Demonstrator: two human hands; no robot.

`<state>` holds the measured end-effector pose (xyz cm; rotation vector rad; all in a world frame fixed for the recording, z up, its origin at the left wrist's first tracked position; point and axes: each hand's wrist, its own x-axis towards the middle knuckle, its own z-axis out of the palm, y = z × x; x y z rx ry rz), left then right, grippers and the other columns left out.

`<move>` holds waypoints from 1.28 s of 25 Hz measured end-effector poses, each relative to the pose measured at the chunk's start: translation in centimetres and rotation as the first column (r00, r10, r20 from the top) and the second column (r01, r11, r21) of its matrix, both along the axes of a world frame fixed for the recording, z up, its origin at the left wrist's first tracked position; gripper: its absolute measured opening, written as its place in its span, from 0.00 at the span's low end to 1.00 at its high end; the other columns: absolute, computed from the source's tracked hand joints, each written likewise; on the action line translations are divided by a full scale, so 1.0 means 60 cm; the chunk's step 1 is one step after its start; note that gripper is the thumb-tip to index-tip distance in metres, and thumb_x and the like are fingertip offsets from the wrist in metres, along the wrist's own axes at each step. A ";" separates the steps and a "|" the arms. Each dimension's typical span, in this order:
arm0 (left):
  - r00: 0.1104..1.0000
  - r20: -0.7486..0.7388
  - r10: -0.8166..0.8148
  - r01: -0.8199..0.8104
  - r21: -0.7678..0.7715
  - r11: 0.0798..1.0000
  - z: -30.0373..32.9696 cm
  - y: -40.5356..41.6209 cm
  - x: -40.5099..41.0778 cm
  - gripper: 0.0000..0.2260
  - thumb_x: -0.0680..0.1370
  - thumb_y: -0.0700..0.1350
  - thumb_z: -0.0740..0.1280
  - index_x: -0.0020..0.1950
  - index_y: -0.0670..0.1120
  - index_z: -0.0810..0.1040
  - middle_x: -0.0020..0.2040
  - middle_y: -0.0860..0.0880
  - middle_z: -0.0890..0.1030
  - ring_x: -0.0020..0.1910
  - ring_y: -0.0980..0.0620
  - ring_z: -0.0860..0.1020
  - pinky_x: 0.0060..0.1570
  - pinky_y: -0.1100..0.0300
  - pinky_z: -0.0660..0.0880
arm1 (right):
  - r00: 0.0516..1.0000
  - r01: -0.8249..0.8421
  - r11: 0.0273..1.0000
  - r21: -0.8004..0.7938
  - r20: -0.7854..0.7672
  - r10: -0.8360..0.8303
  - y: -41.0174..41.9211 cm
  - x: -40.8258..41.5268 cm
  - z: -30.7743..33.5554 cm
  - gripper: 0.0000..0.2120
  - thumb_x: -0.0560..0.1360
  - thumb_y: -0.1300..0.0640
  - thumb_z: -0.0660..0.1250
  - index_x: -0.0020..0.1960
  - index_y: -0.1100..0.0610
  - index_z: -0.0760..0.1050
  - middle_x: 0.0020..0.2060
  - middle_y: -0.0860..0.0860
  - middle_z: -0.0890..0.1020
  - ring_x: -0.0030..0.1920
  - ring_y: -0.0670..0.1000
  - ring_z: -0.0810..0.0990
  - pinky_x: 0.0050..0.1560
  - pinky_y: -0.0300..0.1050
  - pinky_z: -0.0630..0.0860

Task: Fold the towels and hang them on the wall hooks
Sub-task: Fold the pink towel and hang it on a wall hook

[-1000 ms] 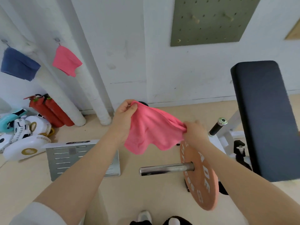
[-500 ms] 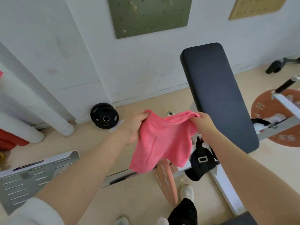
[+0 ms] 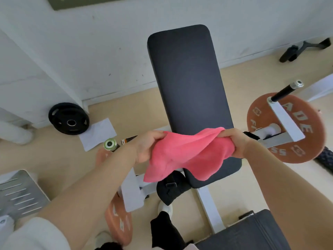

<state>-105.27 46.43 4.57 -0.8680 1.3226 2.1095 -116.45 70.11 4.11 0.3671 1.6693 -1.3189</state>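
View: the head camera is now looking down the length of the long dark grey padded bench back (image 3: 189, 91), which is sitting dead centre; half a second earlier it was lying off to the right, and a second earlier only its edge was showing.
Wall: the white wall (image 3: 108, 42) beyond the far end of the bench back is showing no hooks; the two towels hanging on hooks a second ago are now out of frame, so the person is facing away from the hanging spot.
Weight plate: a round terracotta plate (image 3: 286, 129) on a white frame is sitting just to the right of the bench back, where earlier only part of it was peeking in.
Black plates: a stack of black round plates (image 3: 69, 119) is leaning against the wall, well to the left of the bench back.
Towel: the small pink terry towel (image 3: 183, 156) is hanging over the near end of the bench back, above the pad and apparently not resting on it; it is sagging in the middle, unfolded.
Left hand: the left hand (image 3: 146, 147) is closing its fingers (image 3: 156, 135) on the towel's left top corner.
Right hand: the right hand (image 3: 237, 143) is bunching the right top corner, fingers wrapped tight.
Meaning: the towel is being carried to the padded surface, probably to be laid flat for folding; hanging is not yet begun.
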 end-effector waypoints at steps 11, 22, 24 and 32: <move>0.899 -0.090 0.429 -0.414 -0.492 0.766 -0.296 -0.044 -0.238 0.05 0.80 0.45 0.56 0.51 0.48 0.71 0.52 0.44 0.76 0.51 0.48 0.73 0.55 0.48 0.72 | 0.997 -0.011 0.996 -0.086 -0.081 0.004 -0.063 -0.286 -0.222 0.09 0.76 0.62 0.60 0.42 0.59 0.78 0.32 0.49 0.82 0.37 0.48 0.78 0.36 0.37 0.75; 0.885 -0.094 0.457 -0.442 -0.478 0.759 -0.315 -0.054 -0.268 0.05 0.81 0.44 0.57 0.53 0.47 0.71 0.56 0.44 0.76 0.58 0.45 0.75 0.62 0.45 0.72 | 0.868 -0.304 0.834 0.461 -0.227 0.442 -0.041 -0.335 -0.236 0.15 0.73 0.50 0.68 0.48 0.63 0.76 0.39 0.56 0.76 0.35 0.51 0.75 0.35 0.42 0.72; 0.885 -0.093 0.455 -0.442 -0.468 0.765 -0.310 -0.050 -0.271 0.05 0.81 0.44 0.57 0.53 0.46 0.71 0.56 0.44 0.76 0.57 0.45 0.75 0.61 0.44 0.72 | 0.711 -0.478 0.650 0.591 -0.174 0.681 -0.050 -0.316 -0.241 0.15 0.68 0.49 0.72 0.41 0.61 0.75 0.35 0.55 0.76 0.36 0.53 0.75 0.36 0.43 0.70; 0.876 -0.203 0.439 -0.482 -0.435 0.761 -0.291 -0.015 -0.277 0.08 0.80 0.42 0.57 0.44 0.50 0.72 0.49 0.46 0.76 0.50 0.49 0.73 0.54 0.50 0.71 | 0.759 0.023 0.657 0.754 -0.441 0.479 -0.012 -0.290 -0.271 0.06 0.70 0.61 0.60 0.36 0.58 0.64 0.32 0.54 0.70 0.36 0.56 0.71 0.32 0.42 0.64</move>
